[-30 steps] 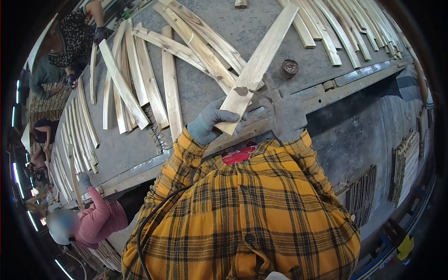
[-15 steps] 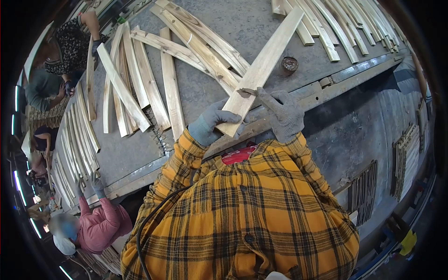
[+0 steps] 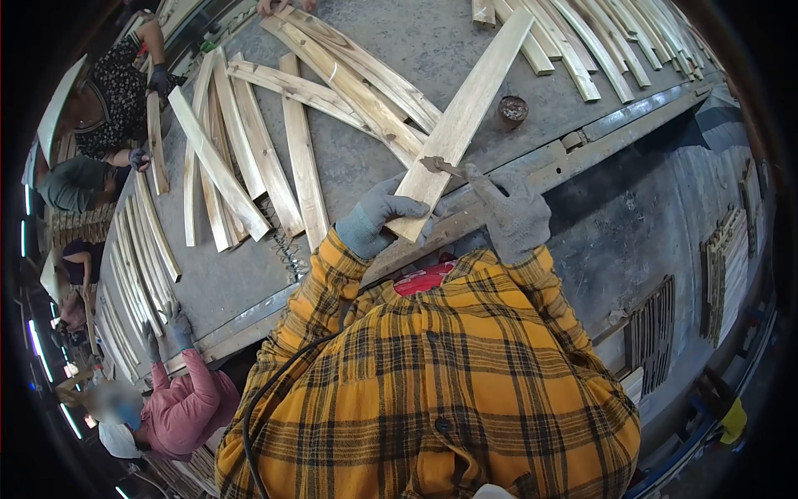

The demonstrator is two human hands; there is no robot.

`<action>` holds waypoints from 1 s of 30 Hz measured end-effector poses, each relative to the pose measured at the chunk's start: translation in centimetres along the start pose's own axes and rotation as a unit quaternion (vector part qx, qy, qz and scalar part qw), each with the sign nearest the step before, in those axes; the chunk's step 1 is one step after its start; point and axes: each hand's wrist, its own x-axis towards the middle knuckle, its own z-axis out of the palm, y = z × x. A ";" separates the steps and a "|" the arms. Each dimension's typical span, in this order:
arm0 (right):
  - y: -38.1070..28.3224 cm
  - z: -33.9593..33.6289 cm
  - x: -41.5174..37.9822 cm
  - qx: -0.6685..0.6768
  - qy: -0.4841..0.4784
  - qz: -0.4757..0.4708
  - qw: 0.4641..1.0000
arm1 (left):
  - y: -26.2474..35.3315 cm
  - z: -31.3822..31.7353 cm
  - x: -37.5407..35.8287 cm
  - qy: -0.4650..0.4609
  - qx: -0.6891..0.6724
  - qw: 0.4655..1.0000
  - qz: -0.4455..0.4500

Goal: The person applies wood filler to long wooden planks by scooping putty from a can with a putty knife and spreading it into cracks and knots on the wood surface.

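Observation:
A pale wooden slat lies slanted before me, its near end in my gloved left hand, thumb on top and fingers beneath. My gloved right hand is closed around a small putty knife, its index finger stretched along the tool. The blade touches the slat's face at a patch of dark brown paste. Right of the slat, a small round tin with brown smears stands on the table. The slat's underside and most of the left fingers are hidden.
More slats lie loosely across the grey metal table, with a row of slats at the far right. A person in a pink jacket works at the left; others stand farther back. The table's metal edge runs just before me.
My right hand has shifted slightly right and down, and the putty knife has turned on the brown patch. My left hand keeps the slat nearly still. Another person's hands appear at the far edge.

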 end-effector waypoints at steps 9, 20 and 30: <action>-0.1 1.1 0.4 0.020 0.016 0.047 0.999 | 0.1 0.5 0.2 0.004 0.017 1.000 0.003; 0.1 -0.2 0.6 0.093 -0.045 0.079 0.992 | 0.4 0.3 0.7 -0.032 0.012 0.999 0.005; -0.1 1.1 0.9 0.298 -0.015 0.128 0.946 | 0.3 0.0 0.8 -0.039 0.012 0.999 0.021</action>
